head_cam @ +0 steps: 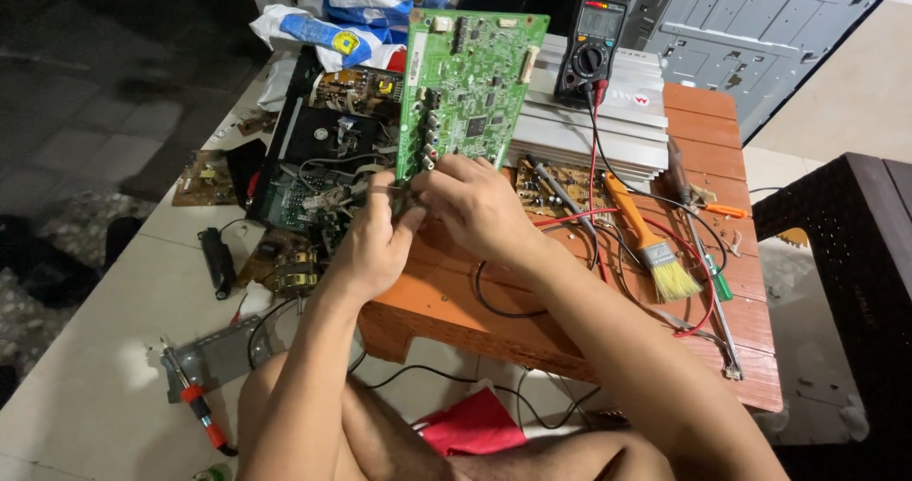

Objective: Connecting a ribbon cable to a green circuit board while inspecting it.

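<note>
A large green circuit board [475, 82] stands tilted upright on a low orange wooden table [703, 282]. My left hand [375, 239] and my right hand [475, 201] meet at the board's lower left corner. Both pinch the edge there, around a row of small connectors. Whatever small part sits between my fingers is hidden.
A black multimeter [591, 44] rests on a ribbed silver casing [608, 125], with red and black leads trailing. An orange-handled brush [651, 244] and a screwdriver [703, 210] lie on the table. An opened device [323, 158] and loose boards lie at left on white tiles. A dark chair [845, 253] stands right.
</note>
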